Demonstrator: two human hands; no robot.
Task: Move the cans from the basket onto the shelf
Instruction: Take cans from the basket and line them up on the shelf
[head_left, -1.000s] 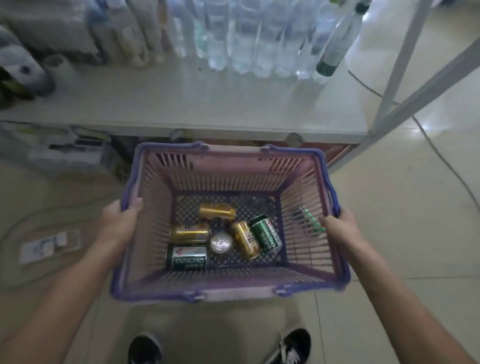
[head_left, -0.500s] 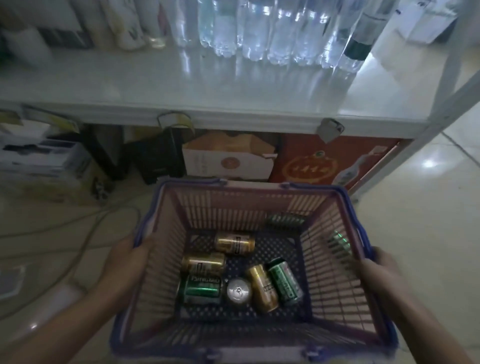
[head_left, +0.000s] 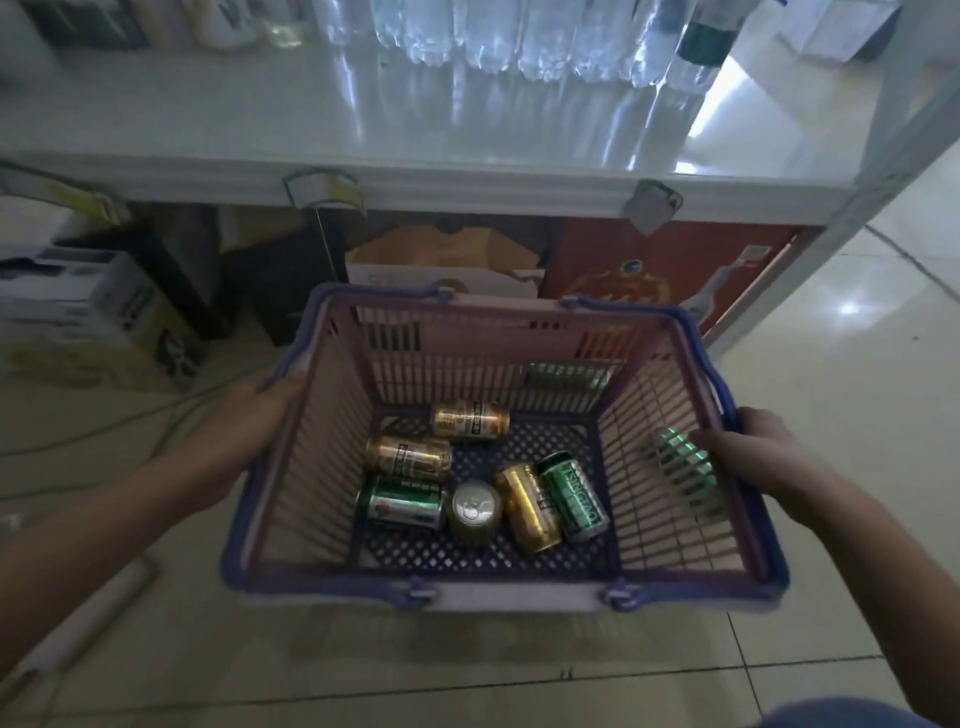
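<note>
Fingers of your left hand (head_left: 244, 426) wrap the basket (head_left: 332, 467) rim at 9 o'clock; your right hand (head_left: 748, 452) clamps the rim at 3 o'clock, so both grip it, held above the tiled floor (head_left: 857, 389).

Inside, on the dark perforated bottom, lie six cans. Four are gold: one (head_left: 470, 422) at 12 o'clock on its side, one (head_left: 408, 455) at 10 o'clock on its side, one (head_left: 527, 508) at 5 o'clock lying slanted, and one (head_left: 475, 512) at 6 o'clock upright, its silver top showing. Two are green: one (head_left: 400, 503) at 8 o'clock on its side, touching the gold one above it, and one (head_left: 574, 496) at 4 o'clock, pressed against the slanted gold can. Green glints on the basket walls are blurred.

Your basket is pink slatted plastic with a purple rim and folded handles. Just beyond it at 12 o'clock runs the glossy white shelf (head_left: 467, 130), with clear plastic bottles (head_left: 519, 41) standing along its back. Cardboard boxes (head_left: 93, 312) sit beneath.
</note>
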